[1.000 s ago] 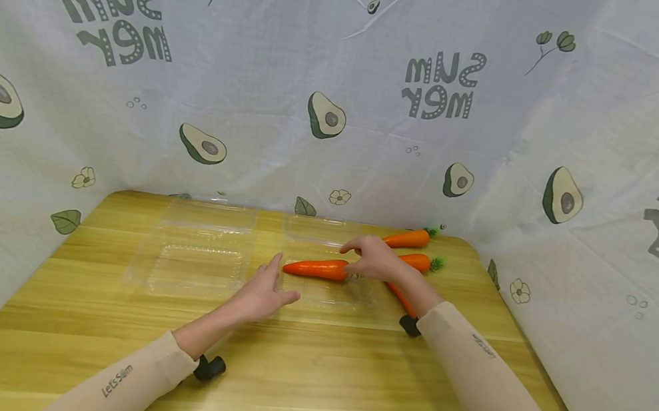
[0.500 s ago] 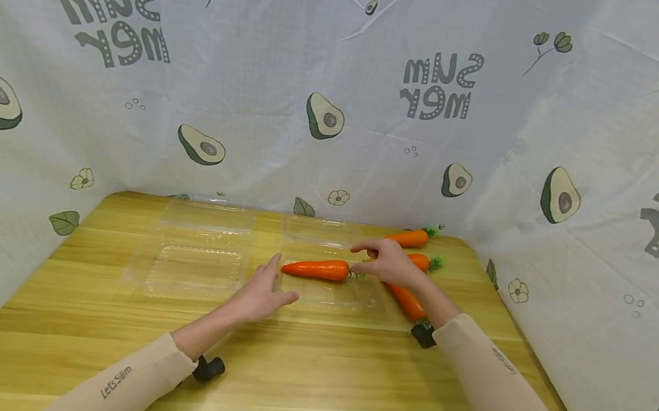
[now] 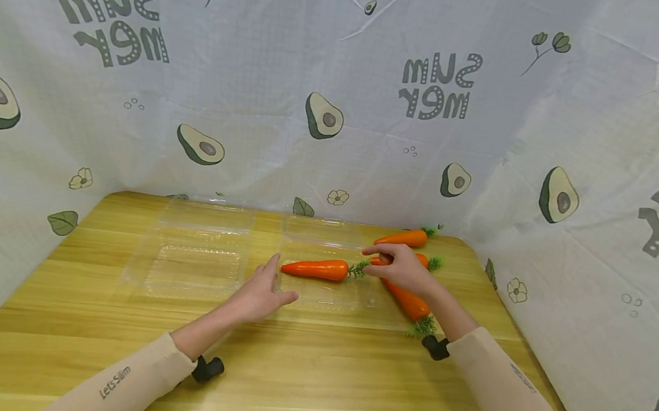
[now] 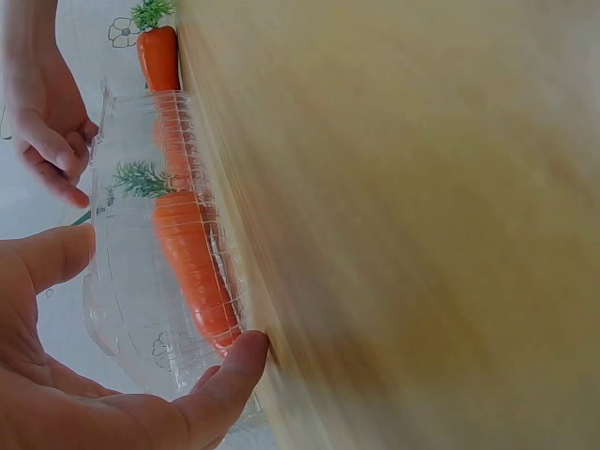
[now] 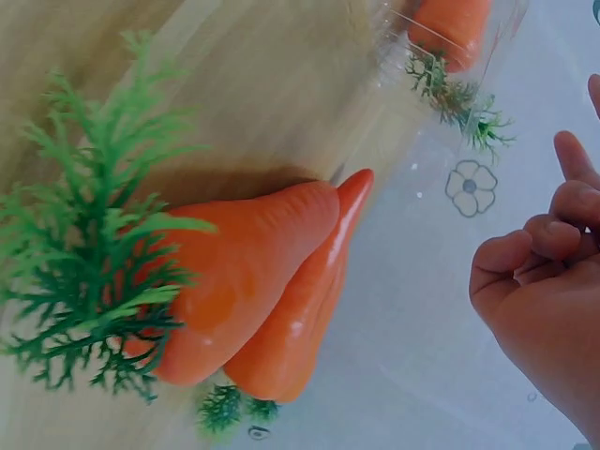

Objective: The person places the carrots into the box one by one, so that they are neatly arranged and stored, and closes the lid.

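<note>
A carrot [image 3: 317, 269] with green leaves lies in a clear plastic clamshell box [image 3: 320, 293], its tip pointing left. My left hand [image 3: 259, 297] is at the box's left side, fingers extended and thumb spread. In the left wrist view, a fingertip [image 4: 246, 354] meets the box's lower edge, and the carrot shows through the clear wall. Just right of the leaves, my right hand [image 3: 400, 268] hovers with bent fingers and nothing in its grasp. Beneath and beside it lie more carrots: one at the front [image 3: 406, 302], one partly hidden, and one behind [image 3: 404, 238].
A second clear clamshell box [image 3: 196, 270] lies open on the left of the wooden table [image 3: 287, 375], its lid tilted back. A white cloth [image 3: 272, 59] printed with avocados hangs behind and along both sides.
My right hand has moved right, away from the carrot in the box, uncovering its leaves. The front carrot's leafy end has also come into view. My left hand stays in place.
</note>
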### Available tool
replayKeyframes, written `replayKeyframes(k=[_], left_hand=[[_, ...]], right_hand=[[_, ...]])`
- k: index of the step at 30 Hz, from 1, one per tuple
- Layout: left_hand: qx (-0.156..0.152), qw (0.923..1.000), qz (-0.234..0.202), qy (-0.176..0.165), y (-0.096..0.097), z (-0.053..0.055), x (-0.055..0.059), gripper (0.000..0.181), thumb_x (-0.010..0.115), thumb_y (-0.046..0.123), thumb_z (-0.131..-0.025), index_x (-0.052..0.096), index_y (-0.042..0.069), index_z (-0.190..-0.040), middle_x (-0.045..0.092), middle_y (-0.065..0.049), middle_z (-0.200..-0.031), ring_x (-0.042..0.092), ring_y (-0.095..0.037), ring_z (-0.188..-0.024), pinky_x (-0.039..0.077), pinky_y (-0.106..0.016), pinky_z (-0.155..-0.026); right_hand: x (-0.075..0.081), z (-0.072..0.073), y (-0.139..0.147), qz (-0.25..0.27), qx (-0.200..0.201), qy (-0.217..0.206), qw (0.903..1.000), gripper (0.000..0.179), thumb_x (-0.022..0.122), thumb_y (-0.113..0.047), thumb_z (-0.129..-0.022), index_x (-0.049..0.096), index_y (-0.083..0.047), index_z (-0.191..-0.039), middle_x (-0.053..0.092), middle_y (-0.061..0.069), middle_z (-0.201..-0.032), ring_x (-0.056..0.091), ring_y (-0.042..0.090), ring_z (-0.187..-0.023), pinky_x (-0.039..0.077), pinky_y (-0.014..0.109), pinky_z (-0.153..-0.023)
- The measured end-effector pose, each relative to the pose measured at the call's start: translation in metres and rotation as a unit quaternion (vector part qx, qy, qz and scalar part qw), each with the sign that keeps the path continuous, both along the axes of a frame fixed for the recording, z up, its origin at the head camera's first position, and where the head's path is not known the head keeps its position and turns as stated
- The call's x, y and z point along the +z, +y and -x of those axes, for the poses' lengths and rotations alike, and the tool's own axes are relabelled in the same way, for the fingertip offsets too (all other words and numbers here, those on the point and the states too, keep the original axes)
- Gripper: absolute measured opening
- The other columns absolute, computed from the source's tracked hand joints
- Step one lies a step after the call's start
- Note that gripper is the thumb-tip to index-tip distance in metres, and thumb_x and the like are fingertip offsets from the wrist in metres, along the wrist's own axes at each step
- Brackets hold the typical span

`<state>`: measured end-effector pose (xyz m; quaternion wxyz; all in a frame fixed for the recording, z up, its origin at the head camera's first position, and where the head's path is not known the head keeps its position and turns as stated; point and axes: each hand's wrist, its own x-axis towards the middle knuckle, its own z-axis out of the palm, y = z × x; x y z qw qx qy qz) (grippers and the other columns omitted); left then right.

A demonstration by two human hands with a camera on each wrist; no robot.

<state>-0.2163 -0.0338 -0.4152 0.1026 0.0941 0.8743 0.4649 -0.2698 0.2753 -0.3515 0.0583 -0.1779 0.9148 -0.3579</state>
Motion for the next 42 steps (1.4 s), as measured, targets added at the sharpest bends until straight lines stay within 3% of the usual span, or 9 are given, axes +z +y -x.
replayKeyframes(k=[13, 16, 19, 21, 24, 26, 31, 36, 42], left_hand=[[0.003, 1.0000, 0.004, 0.000, 0.000, -0.001, 0.002, 0.099, 0.071, 0.039, -0.094, 0.007, 0.009, -0.163, 0.027, -0.026, -0.160, 0.046, -0.040, -0.137, 0.037, -0.059, -0.112], [0.002, 1.0000, 0.004, -0.001, 0.000, -0.002, 0.003, 0.099, 0.071, 0.039, -0.093, 0.007, 0.009, -0.163, 0.027, -0.027, -0.160, 0.045, -0.041, -0.138, 0.036, -0.059, -0.113], [0.000, 1.0000, 0.005, 0.003, 0.000, -0.002, 0.003, 0.099, 0.071, 0.040, -0.093, 0.008, 0.008, -0.163, 0.028, -0.028, -0.159, 0.044, -0.042, -0.139, 0.035, -0.060, -0.113], [0.001, 1.0000, 0.005, 0.002, 0.000, -0.002, 0.003, 0.100, 0.071, 0.041, -0.093, 0.008, 0.008, -0.163, 0.027, -0.027, -0.160, 0.043, -0.041, -0.140, 0.034, -0.060, -0.114], [0.001, 1.0000, 0.006, 0.005, 0.000, -0.002, 0.002, 0.100, 0.071, 0.041, -0.093, 0.008, 0.009, -0.163, 0.028, -0.027, -0.160, 0.043, -0.041, -0.139, 0.035, -0.060, -0.114], [0.002, 1.0000, 0.005, 0.004, 0.000, -0.001, 0.001, 0.100, 0.071, 0.041, -0.093, 0.008, 0.009, -0.163, 0.028, -0.026, -0.159, 0.043, -0.040, -0.139, 0.035, -0.059, -0.114], [-0.001, 1.0000, 0.005, 0.008, 0.000, -0.001, -0.001, 0.100, 0.071, 0.042, -0.093, 0.008, 0.008, -0.163, 0.033, -0.027, -0.155, 0.047, -0.039, -0.136, 0.038, -0.058, -0.112], [0.000, 0.9999, 0.007, 0.012, 0.000, -0.001, -0.002, 0.100, 0.071, 0.043, -0.093, 0.009, 0.008, -0.163, 0.036, -0.026, -0.153, 0.049, -0.038, -0.133, 0.040, -0.058, -0.110], [0.000, 0.9999, 0.005, 0.010, 0.000, -0.001, -0.002, 0.099, 0.071, 0.041, -0.093, 0.008, 0.008, -0.163, 0.035, -0.026, -0.154, 0.049, -0.038, -0.134, 0.039, -0.058, -0.111]], right_hand=[[-0.005, -0.013, 0.019, 0.051, -0.020, -0.027, 0.9981, 0.040, 0.075, -0.017, -0.092, 0.067, -0.003, -0.129, 0.044, 0.004, -0.070, 0.032, 0.013, -0.067, 0.030, 0.024, -0.060], [-0.005, -0.017, 0.023, 0.056, -0.008, -0.031, 0.9979, 0.041, 0.074, -0.019, -0.093, 0.067, -0.003, -0.130, 0.069, 0.015, -0.104, 0.052, 0.017, -0.082, 0.045, 0.022, -0.074], [-0.004, -0.021, 0.027, 0.057, -0.003, -0.029, 0.9979, 0.040, 0.072, -0.018, -0.094, 0.067, -0.004, -0.131, 0.066, 0.014, -0.131, 0.058, 0.016, -0.096, 0.047, 0.021, -0.084], [-0.004, -0.023, 0.029, 0.056, -0.006, -0.026, 0.9981, 0.039, 0.072, -0.018, -0.094, 0.067, -0.006, -0.131, 0.071, 0.011, -0.102, 0.048, 0.012, -0.075, 0.041, 0.021, -0.070], [-0.005, -0.026, 0.033, 0.053, -0.015, -0.021, 0.9982, 0.040, 0.073, -0.020, -0.093, 0.067, -0.007, -0.131, 0.041, 0.001, -0.068, 0.025, 0.011, -0.061, 0.030, 0.026, -0.061], [-0.006, -0.027, 0.036, 0.054, -0.018, -0.021, 0.9982, 0.041, 0.073, -0.020, -0.094, 0.067, -0.007, -0.132, 0.044, 0.004, -0.069, 0.026, 0.011, -0.062, 0.033, 0.026, -0.064], [-0.009, -0.032, 0.045, 0.043, -0.034, -0.021, 0.9983, 0.043, 0.072, -0.022, -0.095, 0.065, -0.007, -0.135, 0.064, 0.016, -0.125, 0.040, 0.012, -0.079, 0.040, 0.028, -0.078], [-0.013, -0.036, 0.052, 0.044, -0.057, -0.032, 0.9969, 0.049, 0.075, -0.030, -0.092, 0.064, -0.006, -0.134, 0.046, 0.004, -0.080, 0.035, 0.014, -0.068, 0.037, 0.027, -0.065], [-0.017, -0.038, 0.057, 0.065, -0.063, -0.040, 0.9951, 0.050, 0.075, -0.027, -0.092, 0.064, -0.003, -0.134, 0.032, 0.000, -0.067, 0.032, 0.013, -0.061, 0.035, 0.028, -0.059]])
